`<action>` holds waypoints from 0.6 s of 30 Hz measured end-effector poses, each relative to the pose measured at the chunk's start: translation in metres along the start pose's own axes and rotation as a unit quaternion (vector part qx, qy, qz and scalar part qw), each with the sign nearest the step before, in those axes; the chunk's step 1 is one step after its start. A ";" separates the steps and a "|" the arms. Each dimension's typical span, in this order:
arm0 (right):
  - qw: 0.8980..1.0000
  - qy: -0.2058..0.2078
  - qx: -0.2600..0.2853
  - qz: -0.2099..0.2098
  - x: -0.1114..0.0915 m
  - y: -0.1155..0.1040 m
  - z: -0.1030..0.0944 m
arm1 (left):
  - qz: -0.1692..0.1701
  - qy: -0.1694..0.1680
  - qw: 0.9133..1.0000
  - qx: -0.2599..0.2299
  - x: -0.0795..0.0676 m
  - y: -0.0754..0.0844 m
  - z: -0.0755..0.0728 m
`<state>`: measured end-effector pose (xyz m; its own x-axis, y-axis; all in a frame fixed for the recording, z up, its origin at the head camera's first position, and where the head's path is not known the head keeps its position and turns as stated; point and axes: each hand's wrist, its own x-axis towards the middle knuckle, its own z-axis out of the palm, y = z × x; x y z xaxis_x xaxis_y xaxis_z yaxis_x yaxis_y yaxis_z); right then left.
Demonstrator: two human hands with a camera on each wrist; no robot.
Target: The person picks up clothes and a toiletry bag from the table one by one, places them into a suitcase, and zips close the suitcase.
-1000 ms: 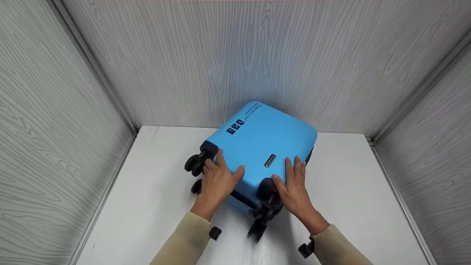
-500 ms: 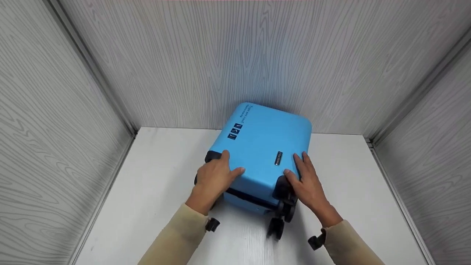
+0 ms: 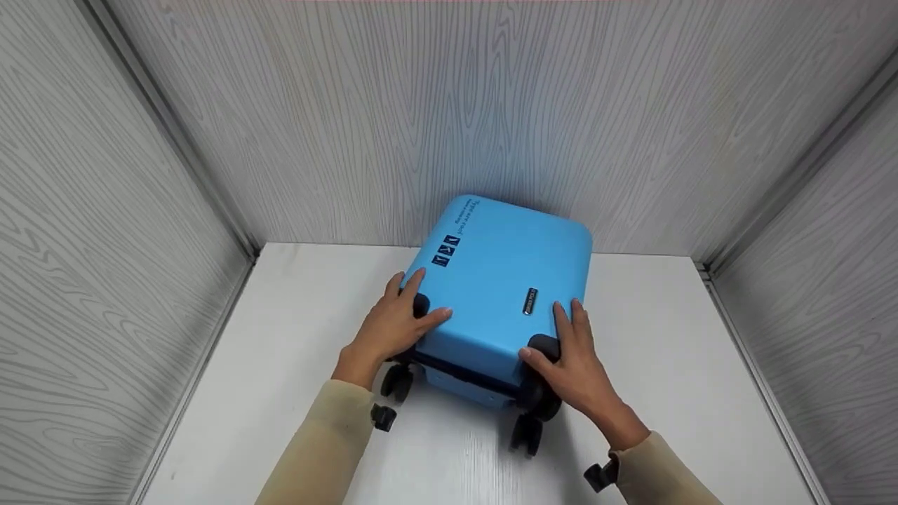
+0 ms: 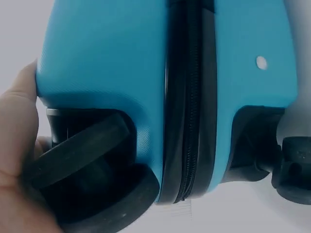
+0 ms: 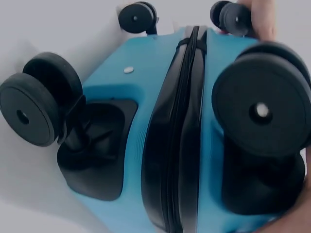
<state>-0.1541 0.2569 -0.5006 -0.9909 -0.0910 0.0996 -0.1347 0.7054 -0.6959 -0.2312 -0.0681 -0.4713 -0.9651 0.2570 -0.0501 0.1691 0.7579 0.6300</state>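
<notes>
A small blue suitcase (image 3: 498, 273) lies flat on its broad side, its wheeled end toward me. Black print and a small black nameplate (image 3: 531, 301) mark its upper face. My left hand (image 3: 388, 324) rests on the near left corner, fingers spread and thumb on the top face. At the near right corner, my right hand (image 3: 575, 361) touches the shell beside a black wheel housing (image 3: 545, 345), with its fingers extended. Between the two shell halves runs a black zipper (image 4: 192, 107), seen in the left wrist view. Twin caster wheels (image 5: 262, 104) stick out in the right wrist view.
The suitcase lies on a white tabletop (image 3: 316, 301), its far end close to the wood-grain back panel (image 3: 421, 119). Similar panels stand at the left (image 3: 91, 245) and right (image 3: 821, 294). Both cuffs carry a small black device (image 3: 384, 417).
The suitcase's near end has swung to the right, so it lies straighter toward me. My left hand has shifted left around its corner, and the right hand moved right along with the case.
</notes>
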 end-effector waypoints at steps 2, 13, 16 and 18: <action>1.000 -0.004 0.005 -0.010 0.003 0.006 -0.005 | -0.004 0.007 1.000 0.000 -0.003 0.004 0.004; 0.994 -0.072 0.071 -0.034 0.044 0.038 -0.041 | -0.044 0.027 0.997 0.061 -0.023 0.039 0.027; 0.992 -0.082 0.093 -0.036 0.055 0.043 -0.049 | -0.052 0.029 0.995 0.077 -0.024 0.045 0.033; 0.990 -0.086 0.108 -0.036 0.061 0.044 -0.052 | -0.057 0.038 0.994 0.081 -0.023 0.048 0.036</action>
<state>-0.2205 0.3193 -0.4883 -0.9627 -0.2668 0.0447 -0.1847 0.5274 -0.8293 -0.1932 -0.0160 -0.4682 -0.9911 0.1228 -0.0521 0.0816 0.8673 0.4910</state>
